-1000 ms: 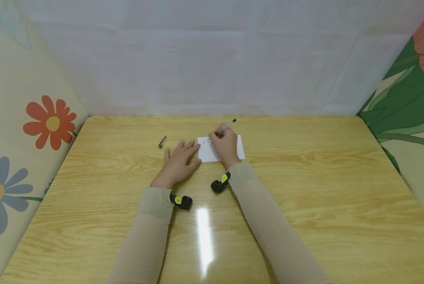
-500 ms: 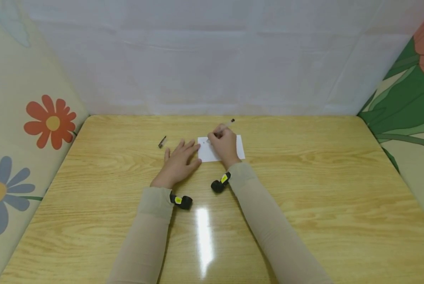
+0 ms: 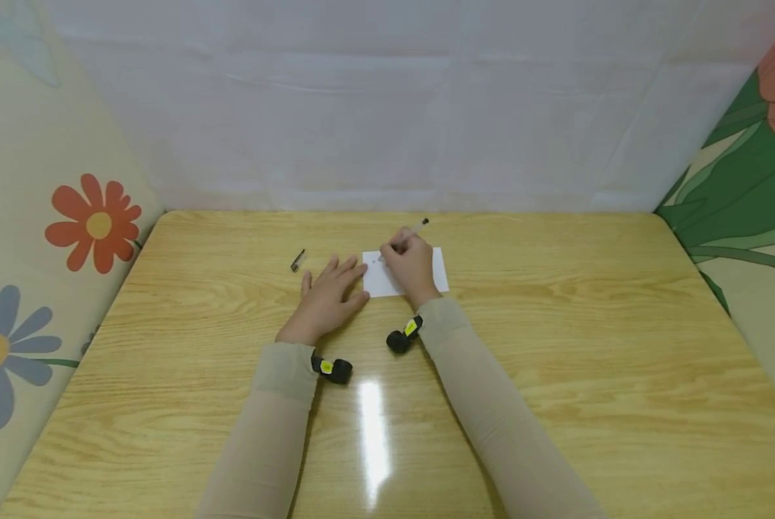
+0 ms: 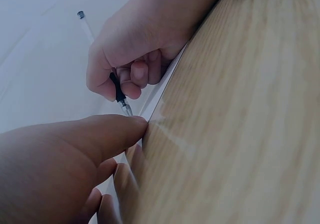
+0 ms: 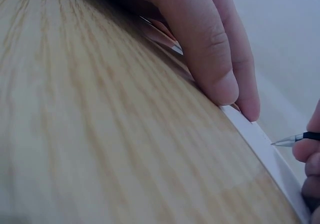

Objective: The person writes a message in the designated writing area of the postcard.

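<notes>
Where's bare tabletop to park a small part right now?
Free: the table from the right sleeve to its right edge; the stretch from the left sleeve to its left edge; the gap between sleeves, below the wrist cameras. Crowded: far middle, where cap, left hand, paper, right hand and pen cluster.

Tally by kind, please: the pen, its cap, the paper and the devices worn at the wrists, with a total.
Pen: 1
Pen cap: 1
White sheet: 1
Wrist cameras: 2
Total: 5
</notes>
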`<act>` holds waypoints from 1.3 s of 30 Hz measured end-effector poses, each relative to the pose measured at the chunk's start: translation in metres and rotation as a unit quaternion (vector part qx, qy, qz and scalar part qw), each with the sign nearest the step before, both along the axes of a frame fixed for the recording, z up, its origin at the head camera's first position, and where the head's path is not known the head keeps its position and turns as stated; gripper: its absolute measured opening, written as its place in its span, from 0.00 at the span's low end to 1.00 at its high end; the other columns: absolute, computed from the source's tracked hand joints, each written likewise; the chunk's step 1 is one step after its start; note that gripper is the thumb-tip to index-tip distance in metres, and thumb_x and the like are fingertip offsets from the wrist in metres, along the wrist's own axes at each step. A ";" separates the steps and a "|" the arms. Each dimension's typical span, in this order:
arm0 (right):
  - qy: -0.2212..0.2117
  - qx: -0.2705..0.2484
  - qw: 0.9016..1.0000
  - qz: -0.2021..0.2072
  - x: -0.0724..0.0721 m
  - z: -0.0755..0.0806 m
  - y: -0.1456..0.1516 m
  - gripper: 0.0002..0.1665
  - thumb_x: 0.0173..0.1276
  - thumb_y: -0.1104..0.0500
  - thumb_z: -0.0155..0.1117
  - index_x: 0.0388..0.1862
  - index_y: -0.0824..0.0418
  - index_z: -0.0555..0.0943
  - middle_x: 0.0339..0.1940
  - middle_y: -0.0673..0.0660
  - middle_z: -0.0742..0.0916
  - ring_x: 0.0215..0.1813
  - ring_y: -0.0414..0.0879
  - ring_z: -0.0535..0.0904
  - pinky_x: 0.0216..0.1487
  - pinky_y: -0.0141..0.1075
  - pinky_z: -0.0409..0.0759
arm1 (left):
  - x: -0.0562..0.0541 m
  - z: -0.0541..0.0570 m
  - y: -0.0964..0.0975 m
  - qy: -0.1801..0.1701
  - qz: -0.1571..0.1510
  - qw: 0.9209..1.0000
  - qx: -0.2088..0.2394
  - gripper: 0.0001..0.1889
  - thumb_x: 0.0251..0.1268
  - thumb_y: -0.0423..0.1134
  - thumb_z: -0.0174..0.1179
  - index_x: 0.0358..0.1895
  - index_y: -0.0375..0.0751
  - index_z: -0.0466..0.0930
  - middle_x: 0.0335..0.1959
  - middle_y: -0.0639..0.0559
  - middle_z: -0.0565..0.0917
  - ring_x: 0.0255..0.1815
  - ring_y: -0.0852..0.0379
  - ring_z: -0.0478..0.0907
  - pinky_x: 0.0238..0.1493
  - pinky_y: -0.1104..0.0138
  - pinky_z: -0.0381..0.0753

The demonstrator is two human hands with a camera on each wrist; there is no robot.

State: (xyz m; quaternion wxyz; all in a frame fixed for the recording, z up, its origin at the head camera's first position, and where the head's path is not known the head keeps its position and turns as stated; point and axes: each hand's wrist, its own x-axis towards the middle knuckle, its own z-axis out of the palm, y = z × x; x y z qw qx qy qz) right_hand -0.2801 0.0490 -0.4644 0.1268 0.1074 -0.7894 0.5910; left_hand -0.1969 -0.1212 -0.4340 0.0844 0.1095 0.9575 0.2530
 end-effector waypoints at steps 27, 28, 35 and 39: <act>-0.005 -0.005 1.000 -0.004 0.001 0.000 0.003 0.06 0.64 0.65 0.65 0.26 0.64 0.80 0.22 0.55 0.83 0.25 0.40 0.76 0.29 0.29 0.75 | 0.001 -0.001 0.002 -0.003 0.001 1.000 0.005 0.32 0.78 0.51 0.53 0.80 0.49 0.59 0.83 0.48 0.51 0.84 0.43 0.37 0.73 0.35 0.21; -0.005 -0.007 1.000 -0.004 0.001 0.000 0.003 0.06 0.63 0.65 0.64 0.26 0.64 0.80 0.22 0.55 0.83 0.25 0.40 0.76 0.29 0.29 0.75 | 0.001 -0.001 0.002 -0.002 0.001 1.000 0.004 0.32 0.78 0.51 0.53 0.80 0.49 0.59 0.83 0.47 0.51 0.84 0.42 0.37 0.73 0.35 0.21; -0.003 -0.014 1.000 -0.002 0.000 0.002 0.002 0.06 0.63 0.65 0.64 0.26 0.64 0.80 0.23 0.54 0.83 0.26 0.41 0.76 0.30 0.29 0.75 | -0.001 0.000 0.002 0.001 0.001 1.000 0.001 0.32 0.79 0.52 0.52 0.80 0.48 0.59 0.83 0.47 0.52 0.84 0.42 0.37 0.73 0.35 0.22; -0.008 -0.013 1.000 0.005 0.000 0.002 0.002 0.06 0.64 0.65 0.64 0.26 0.64 0.80 0.23 0.54 0.83 0.27 0.41 0.76 0.31 0.30 0.75 | -0.001 0.001 0.002 0.002 0.002 1.000 -0.003 0.32 0.78 0.52 0.53 0.80 0.48 0.59 0.83 0.47 0.51 0.83 0.42 0.37 0.73 0.35 0.22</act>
